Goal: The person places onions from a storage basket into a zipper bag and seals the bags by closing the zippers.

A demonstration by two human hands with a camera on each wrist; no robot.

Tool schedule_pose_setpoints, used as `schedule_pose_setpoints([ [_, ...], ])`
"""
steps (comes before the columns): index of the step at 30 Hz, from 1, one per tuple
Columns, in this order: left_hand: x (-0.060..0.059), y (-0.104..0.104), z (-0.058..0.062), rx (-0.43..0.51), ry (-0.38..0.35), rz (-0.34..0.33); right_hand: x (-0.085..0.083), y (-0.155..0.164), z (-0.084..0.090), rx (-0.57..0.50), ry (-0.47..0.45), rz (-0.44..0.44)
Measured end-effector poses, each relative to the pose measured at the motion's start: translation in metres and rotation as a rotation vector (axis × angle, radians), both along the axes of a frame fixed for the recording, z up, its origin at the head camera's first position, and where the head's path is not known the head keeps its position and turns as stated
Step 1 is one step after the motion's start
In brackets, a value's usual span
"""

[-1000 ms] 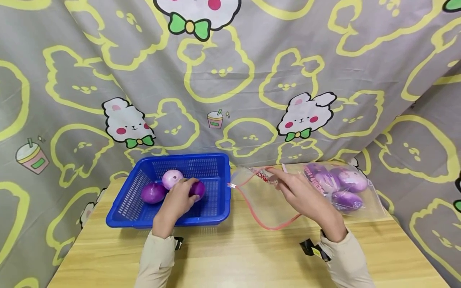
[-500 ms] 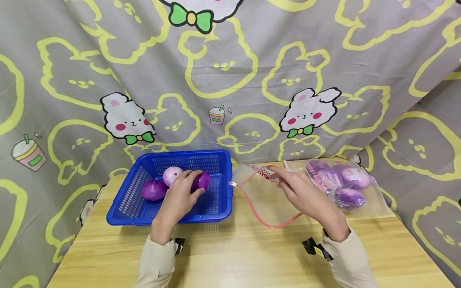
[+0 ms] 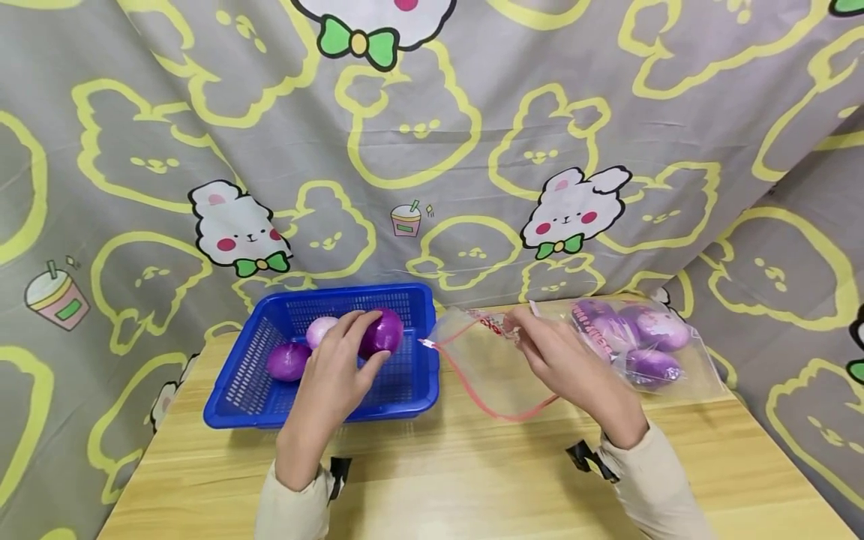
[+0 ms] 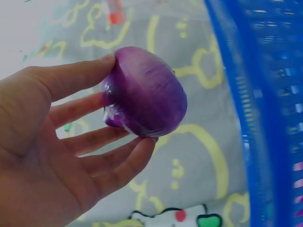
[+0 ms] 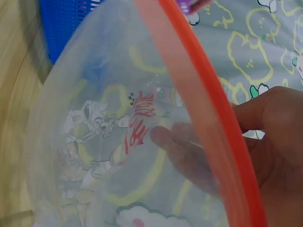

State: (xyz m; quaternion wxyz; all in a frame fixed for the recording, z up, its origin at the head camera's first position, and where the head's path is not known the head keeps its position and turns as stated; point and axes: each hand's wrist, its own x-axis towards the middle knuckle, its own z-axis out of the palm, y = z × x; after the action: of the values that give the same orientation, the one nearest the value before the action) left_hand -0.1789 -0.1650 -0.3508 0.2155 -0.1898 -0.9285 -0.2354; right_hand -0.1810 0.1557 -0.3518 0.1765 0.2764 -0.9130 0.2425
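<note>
Onion (image 3: pixel 382 332) held in left hand (image 3: pixel 331 386), root end toward palm

Pale onion (image 3: pixel 320 331) half hidden behind left hand (image 3: pixel 334 382) — right-hand fingertips (image 5: pixel 163 138) blurred through bag film (image 5: pixel 94 156); basket (image 4: pixel 265 118) cropped at frame edge.

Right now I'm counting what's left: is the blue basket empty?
No: the head view shows two onions in the basket, beside the one the left hand holds.
</note>
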Motion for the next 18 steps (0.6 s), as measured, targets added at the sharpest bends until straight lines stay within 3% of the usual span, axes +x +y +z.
schedule_pose_setpoints([
  [8, 0.022, 0.011, 0.018, 0.031, 0.079, -0.045, 0.000, 0.002, 0.005, 0.002, 0.121, 0.010],
  [14, 0.037, 0.021, 0.025, 0.048, 0.158, -0.105, 0.002, 0.001, 0.007, -0.041, 0.119, 0.002],
  [18, 0.048, 0.033, 0.029, 0.043, 0.168, -0.164, 0.005, -0.001, 0.008, -0.051, 0.123, -0.027],
])
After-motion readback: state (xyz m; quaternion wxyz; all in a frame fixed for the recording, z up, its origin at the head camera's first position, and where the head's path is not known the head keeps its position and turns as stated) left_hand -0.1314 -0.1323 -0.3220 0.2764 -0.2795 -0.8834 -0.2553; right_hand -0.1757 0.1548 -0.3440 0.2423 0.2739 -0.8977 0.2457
